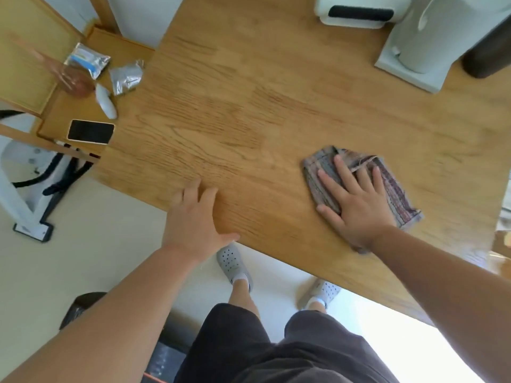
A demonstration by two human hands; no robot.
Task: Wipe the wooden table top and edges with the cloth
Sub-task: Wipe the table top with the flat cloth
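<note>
Plainly the cloth (398, 197) lies under the flat-pressed right hand (356, 208) — the left hand (193, 217), splayed and empty, rests leftward on the table (249, 106) edge.

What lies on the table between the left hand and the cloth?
Nothing: in the head view, only bare table top separates the left hand from the cloth.

This looks like a room at home: I'm standing at a plain wooden worktop (249, 106). A phone (90, 132) and opened foil packets (88, 60) lie by its left end, white household appliances (431, 37) stand at the far side, and I'm wearing grey clogs (232, 262) on the pale floor (96, 217).
</note>
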